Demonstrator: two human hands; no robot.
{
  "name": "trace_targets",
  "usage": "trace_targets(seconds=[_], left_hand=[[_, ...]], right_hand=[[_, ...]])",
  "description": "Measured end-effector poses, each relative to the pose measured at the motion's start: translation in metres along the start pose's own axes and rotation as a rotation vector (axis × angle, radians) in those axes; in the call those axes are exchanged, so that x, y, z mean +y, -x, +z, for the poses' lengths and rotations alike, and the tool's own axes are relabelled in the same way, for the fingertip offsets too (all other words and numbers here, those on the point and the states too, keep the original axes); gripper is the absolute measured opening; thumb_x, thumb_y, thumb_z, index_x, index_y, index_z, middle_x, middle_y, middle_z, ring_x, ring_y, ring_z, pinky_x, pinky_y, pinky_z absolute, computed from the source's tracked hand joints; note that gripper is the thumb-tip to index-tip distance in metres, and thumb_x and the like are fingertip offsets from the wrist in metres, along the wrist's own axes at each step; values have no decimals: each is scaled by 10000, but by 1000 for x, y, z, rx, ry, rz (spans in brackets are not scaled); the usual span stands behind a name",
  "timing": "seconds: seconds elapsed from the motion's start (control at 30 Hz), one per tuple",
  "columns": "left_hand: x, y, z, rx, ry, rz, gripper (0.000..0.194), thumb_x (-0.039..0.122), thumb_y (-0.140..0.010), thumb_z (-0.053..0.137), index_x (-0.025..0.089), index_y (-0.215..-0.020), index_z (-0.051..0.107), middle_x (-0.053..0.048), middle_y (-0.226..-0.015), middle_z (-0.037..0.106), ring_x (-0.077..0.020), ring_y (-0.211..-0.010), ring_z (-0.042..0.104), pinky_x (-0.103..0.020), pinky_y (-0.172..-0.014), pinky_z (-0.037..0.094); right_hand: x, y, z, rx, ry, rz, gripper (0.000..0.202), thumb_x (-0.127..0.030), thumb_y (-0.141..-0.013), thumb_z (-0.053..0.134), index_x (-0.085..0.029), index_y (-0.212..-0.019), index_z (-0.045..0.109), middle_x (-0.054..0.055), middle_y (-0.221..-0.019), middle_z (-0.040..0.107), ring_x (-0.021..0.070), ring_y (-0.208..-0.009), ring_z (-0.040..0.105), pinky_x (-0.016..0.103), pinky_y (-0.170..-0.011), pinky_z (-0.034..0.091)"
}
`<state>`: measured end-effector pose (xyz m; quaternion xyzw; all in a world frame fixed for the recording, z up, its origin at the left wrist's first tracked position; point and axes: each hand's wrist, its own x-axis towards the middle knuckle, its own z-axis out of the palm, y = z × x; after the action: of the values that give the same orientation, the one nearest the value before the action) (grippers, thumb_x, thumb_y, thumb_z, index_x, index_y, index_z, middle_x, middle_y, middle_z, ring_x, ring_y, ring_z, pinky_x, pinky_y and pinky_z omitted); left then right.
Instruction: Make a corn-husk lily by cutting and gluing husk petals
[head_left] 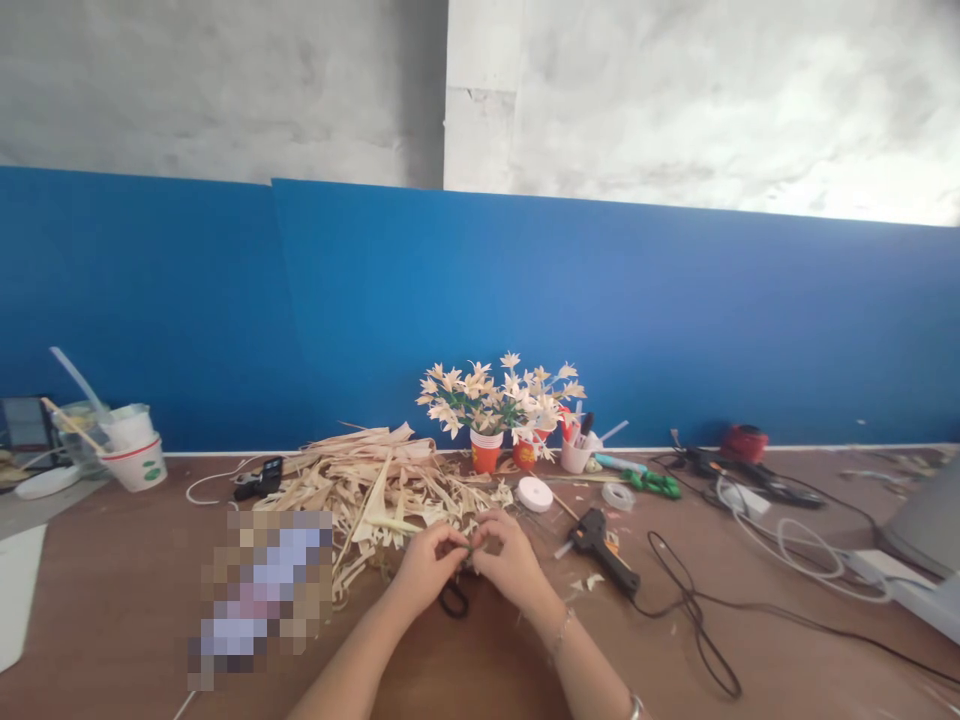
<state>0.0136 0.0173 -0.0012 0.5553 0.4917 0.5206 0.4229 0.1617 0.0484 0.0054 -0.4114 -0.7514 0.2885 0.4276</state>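
My left hand (433,562) and my right hand (508,556) meet low over the table, fingertips pinched close together. Between them shows a tiny dark green bit, too small to name. Just below my left fingers lies a black loop (454,600), perhaps a scissor handle; the rest of it is hidden. A heap of dry, pale husk strips (360,480) spreads behind and left of my hands. Beyond them, pale handmade flowers (480,390) with green stems stand in a red paper cup (486,455) and another red cup (523,456).
Right of my hands lie a black glue gun (604,552) with a looping cord, a white tape roll (535,494) and a clear tape roll (618,496). A white cup of tools (575,457) stands behind. At far left is a paper bucket (135,462). A blue partition (600,300) closes the back.
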Motion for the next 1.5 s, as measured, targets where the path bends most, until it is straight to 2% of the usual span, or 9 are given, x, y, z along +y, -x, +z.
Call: trace_targets(seconds=[0.17, 0.33, 0.6, 0.73, 0.83, 0.93, 1.1, 1.23, 1.5], left_hand=[[5, 1, -1, -55, -6, -17, 87, 171, -649, 616, 165, -731, 646, 30, -535, 544, -117, -497, 498, -225, -513, 392], [12, 4, -1, -113, 35, -31, 72, 213, -661, 629, 157, -705, 631, 17, -579, 557, -108, -481, 499, -227, -497, 397], [12, 6, 0, -132, -29, 29, 84, 248, -716, 582, 164, -709, 585, 14, -671, 544, -100, -523, 497, -214, -518, 399], [10, 5, 2, -85, -56, 11, 91, 260, -731, 542, 169, -728, 542, 43, -598, 497, -99, -503, 463, -214, -510, 377], [7, 4, 2, -57, -73, 0, 101, 270, -740, 519, 169, -730, 521, 52, -583, 477, -95, -482, 441, -217, -497, 365], [5, 3, 2, -36, -108, 17, 111, 273, -745, 509, 170, -703, 511, 57, -556, 463, -95, -476, 426, -218, -496, 354], [1, 1, 1, 10, -140, 35, 147, 297, -743, 515, 171, -667, 517, 59, -522, 456, -96, -463, 411, -218, -491, 338], [-4, -2, 2, 56, -112, 6, 189, 343, -729, 529, 170, -652, 530, 72, -479, 426, -90, -426, 377, -216, -465, 319], [-1, -1, 6, 52, -86, -57, 234, 383, -709, 543, 168, -617, 533, 80, -423, 407, -81, -377, 345, -211, -418, 285]], right_hand=[[0, -5, -10, -205, -299, 174, 45, -159, -554, 568, -166, -510, 573, 31, -826, 613, 198, -841, 571, 295, -776, 413], [-14, -5, -18, -362, -536, 384, 51, -170, -543, 541, -163, -493, 546, -24, -655, 582, 104, -567, 457, 226, -580, 339], [-17, -3, -20, -400, -553, 438, 63, -194, -593, 569, -153, -578, 615, -43, -541, 528, 86, -522, 382, 217, -540, 272], [-12, -5, -16, -282, -550, 459, 191, -327, -639, 602, -150, -693, 650, -9, -622, 590, 111, -565, 463, 228, -565, 338], [-9, -8, -13, -139, -501, 399, 224, -370, -637, 609, -158, -699, 643, 1, -640, 605, 136, -593, 503, 245, -579, 372], [-9, -8, -11, -51, -408, 260, 182, -339, -659, 590, -163, -672, 635, 18, -675, 614, 165, -656, 538, 266, -627, 404], [-18, -1, -12, -2, -151, -36, 123, -181, -689, 519, -179, -730, 636, 59, -902, 613, 204, -889, 549, 314, -811, 409], [-24, 5, -6, -3, 142, -220, 235, -88, -636, 510, -192, -818, 617, 72, -991, 572, 224, -967, 496, 350, -865, 372], [-25, 9, 1, 49, 440, -186, 227, -60, -623, 501, -195, -794, 564, 75, -1056, 565, 242, -1001, 462, 341, -804, 344]])
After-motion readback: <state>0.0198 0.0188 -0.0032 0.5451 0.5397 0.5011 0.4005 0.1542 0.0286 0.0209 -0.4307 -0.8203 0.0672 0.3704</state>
